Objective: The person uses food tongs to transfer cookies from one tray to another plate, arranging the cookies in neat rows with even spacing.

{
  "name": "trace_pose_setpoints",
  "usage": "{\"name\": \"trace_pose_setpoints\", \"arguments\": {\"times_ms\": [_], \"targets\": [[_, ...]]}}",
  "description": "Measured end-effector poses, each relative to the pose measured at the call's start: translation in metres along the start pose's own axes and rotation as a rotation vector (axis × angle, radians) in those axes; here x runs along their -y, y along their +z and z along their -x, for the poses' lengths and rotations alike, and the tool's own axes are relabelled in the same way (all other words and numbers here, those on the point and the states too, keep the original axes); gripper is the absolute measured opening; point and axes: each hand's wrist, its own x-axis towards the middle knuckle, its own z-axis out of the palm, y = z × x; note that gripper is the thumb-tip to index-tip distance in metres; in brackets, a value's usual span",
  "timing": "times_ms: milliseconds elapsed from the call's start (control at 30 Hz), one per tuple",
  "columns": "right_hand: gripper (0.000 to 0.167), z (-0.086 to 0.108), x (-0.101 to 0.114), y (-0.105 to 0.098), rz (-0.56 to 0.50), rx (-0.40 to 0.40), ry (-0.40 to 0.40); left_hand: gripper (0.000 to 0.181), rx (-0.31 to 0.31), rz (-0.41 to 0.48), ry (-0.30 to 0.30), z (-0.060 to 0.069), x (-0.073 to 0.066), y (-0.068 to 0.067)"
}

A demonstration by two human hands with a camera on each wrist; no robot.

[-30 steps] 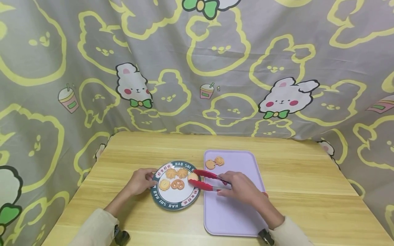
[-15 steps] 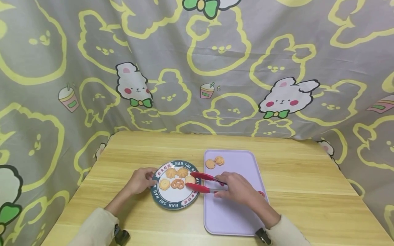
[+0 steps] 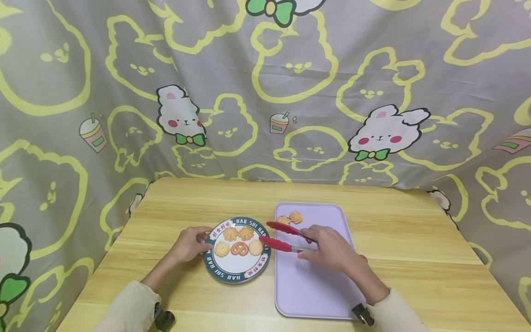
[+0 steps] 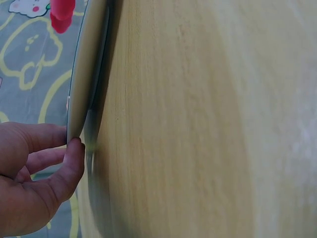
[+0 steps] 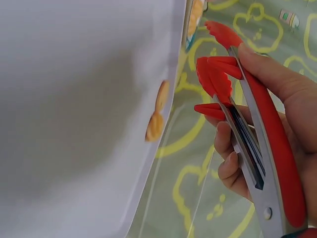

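Note:
The left hand (image 3: 189,245) pinches the left rim of a round plate (image 3: 232,278) with a dark green border; in the left wrist view thumb and fingers (image 4: 39,168) grip the plate's edge (image 4: 81,94). Several cookies lie on it, among them a pretzel-shaped one (image 3: 239,248) and a plain round one (image 3: 256,246) at the right. The right hand (image 3: 332,249) holds red-tipped tongs (image 3: 278,244), their tips apart with nothing between them, over the gap between plate and tray. The right wrist view shows the fingers (image 5: 229,163) around the tongs (image 5: 277,148).
A purple tray (image 3: 311,295) lies right of the plate on the wooden table (image 3: 415,258). Two cookies sit near its far left corner, a swirled one (image 3: 296,217) and a round one (image 3: 284,220) partly hidden by the tongs. A patterned curtain (image 3: 232,69) hangs behind the table.
The round cookie between the tongs' tips now lies on the plate beside the pretzel-shaped one. The tongs have opened and moved right and up with the right hand. The left hand has stayed still.

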Motion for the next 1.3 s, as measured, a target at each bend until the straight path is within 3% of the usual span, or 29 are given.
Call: {"name": "trace_pose_setpoints", "arguments": {"times_ms": [300, 667, 1067, 1300], "targets": [[0.056, -0.003, -0.03, -0.006, 0.059, -0.071, 0.029, 0.048, 0.003, 0.004, -0.001, 0.0, 0.0, 0.0], [0.062, -0.004, -0.062, -0.009, 0.068, -0.097, 0.148, 0.049, 0.006, 0.033, -0.011, 0.0, -0.001, 0.0], [0.049, -0.01, -0.07, -0.005, 0.078, -0.075, 0.12, 0.048, 0.005, 0.035, -0.013, -0.001, -0.001, 0.001], [0.054, -0.011, -0.071, -0.006, 0.1, -0.066, 0.118, 0.048, 0.005, 0.037, -0.006, 0.0, -0.001, 0.001]]}}
